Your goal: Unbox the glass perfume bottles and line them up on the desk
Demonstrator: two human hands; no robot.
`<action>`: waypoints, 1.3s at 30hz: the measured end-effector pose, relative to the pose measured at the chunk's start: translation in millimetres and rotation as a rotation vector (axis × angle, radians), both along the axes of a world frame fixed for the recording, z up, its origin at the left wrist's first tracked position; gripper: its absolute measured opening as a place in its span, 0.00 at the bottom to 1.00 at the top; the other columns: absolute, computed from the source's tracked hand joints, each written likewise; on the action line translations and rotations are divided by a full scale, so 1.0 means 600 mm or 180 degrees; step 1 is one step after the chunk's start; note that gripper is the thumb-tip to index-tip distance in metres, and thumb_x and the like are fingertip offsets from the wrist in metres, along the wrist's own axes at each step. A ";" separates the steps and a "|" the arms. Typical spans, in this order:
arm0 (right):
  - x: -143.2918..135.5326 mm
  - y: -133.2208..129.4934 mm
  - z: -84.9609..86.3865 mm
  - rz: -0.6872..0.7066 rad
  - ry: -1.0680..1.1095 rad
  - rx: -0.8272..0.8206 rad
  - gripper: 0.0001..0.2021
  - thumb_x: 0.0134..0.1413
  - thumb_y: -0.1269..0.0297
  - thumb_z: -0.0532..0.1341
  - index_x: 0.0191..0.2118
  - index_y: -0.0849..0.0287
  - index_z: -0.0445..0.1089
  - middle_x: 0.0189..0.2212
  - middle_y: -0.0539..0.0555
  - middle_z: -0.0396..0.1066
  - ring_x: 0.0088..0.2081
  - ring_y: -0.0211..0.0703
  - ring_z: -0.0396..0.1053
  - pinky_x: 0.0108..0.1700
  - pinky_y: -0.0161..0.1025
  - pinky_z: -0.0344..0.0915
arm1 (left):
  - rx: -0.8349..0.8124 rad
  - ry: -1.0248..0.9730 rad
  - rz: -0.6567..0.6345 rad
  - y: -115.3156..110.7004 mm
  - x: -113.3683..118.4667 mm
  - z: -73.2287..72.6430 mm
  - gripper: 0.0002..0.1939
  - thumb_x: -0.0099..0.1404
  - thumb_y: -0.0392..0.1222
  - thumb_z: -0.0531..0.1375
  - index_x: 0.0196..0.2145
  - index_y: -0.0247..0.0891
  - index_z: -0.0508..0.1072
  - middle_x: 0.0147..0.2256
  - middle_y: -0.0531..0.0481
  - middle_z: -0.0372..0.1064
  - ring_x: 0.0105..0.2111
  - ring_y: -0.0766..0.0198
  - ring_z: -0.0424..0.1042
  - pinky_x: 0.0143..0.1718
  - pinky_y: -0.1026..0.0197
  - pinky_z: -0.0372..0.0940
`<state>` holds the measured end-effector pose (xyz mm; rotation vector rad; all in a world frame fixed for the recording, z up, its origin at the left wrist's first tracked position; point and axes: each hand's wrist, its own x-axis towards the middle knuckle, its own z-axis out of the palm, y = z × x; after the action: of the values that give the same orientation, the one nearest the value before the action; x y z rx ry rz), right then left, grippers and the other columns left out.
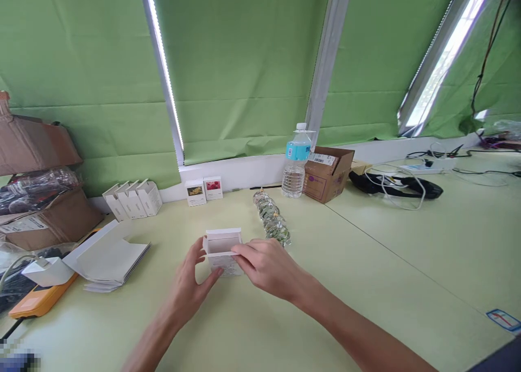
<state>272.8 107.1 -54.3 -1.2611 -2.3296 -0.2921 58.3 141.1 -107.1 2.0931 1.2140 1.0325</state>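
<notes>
A small white box [226, 262] with its top open is held upright just above or on the table, in the middle. My left hand [190, 281] grips its left side between thumb and fingers. With thumb and fingertips, my right hand [264, 263] pinches the right part of the box's top edge or flap. Behind my right hand lies a row of shiny, silvery wrapped pieces [272, 215]. Two small white boxes with pictures, one yellowish [196, 193] and one red [213, 188], stand near the wall.
Several white boxes [134, 199] stand at the back left, near flat white cartons [112, 258]. Brown boxes [52, 214] and an orange device [43, 298] are at the left. A water bottle [295, 168], a brown carton [325, 176] and a black strap with cables [394, 186] stand behind.
</notes>
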 end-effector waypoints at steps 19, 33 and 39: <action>0.150 0.023 0.049 -0.0890 0.2005 -0.0057 0.14 0.65 0.56 0.52 0.40 0.57 0.72 0.29 0.51 0.73 0.29 0.41 0.69 0.31 0.36 0.63 | -0.0291 0.0077 0.0132 0.035 -0.016 -0.032 0.21 0.64 0.55 0.56 0.51 0.44 0.64 0.44 0.47 0.75 0.45 0.53 0.73 0.46 0.51 0.67; 0.227 0.056 -0.048 -0.1071 0.1565 -0.1873 0.24 0.48 0.53 0.65 0.51 0.55 0.67 0.45 0.55 0.70 0.35 0.43 0.69 0.37 0.39 0.65 | -0.0266 0.0323 0.0747 0.063 -0.032 -0.038 0.30 0.61 0.60 0.56 0.56 0.44 0.60 0.46 0.43 0.73 0.46 0.49 0.72 0.42 0.50 0.69; 0.227 0.061 -0.052 -0.0889 0.1670 -0.2019 0.22 0.46 0.53 0.66 0.46 0.58 0.68 0.38 0.53 0.72 0.33 0.43 0.69 0.33 0.36 0.64 | 0.0349 0.0058 0.1287 0.040 -0.014 -0.015 0.35 0.60 0.62 0.55 0.60 0.43 0.55 0.56 0.40 0.61 0.51 0.46 0.67 0.46 0.43 0.66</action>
<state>408.8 143.7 -85.7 -1.6984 -1.8313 0.6705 49.7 164.9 -116.1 1.9830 1.6689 1.2805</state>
